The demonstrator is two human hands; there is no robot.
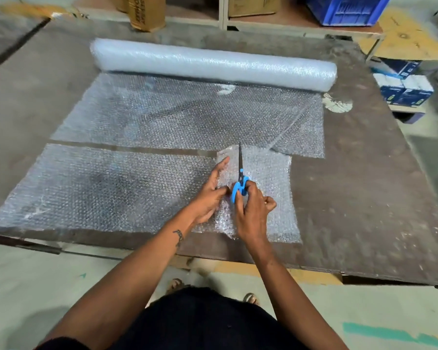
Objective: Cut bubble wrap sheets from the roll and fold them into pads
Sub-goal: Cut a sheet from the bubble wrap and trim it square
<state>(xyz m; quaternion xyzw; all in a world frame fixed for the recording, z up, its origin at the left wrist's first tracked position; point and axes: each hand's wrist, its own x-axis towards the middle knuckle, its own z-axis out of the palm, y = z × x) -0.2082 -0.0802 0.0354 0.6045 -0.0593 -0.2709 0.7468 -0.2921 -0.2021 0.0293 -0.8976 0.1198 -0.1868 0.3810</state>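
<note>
Gripping the blue-handled scissors (239, 184) (blades pointing far), the right hand (253, 213) works over a cut bubble wrap sheet (99, 188) at the table's (364, 198) near edge; the left hand (211, 193) presses flat, fingers straight. Farther back lies the roll (213, 63).

Head camera — looks forward-down over table (364, 173), near.

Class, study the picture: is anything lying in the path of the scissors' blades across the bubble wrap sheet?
Nothing visible does. The right hand holds the scissors, blades pointing away over the bubble wrap sheet. The left hand rests flat on the sheet just left of the blades, beside their line, not across it.
</note>
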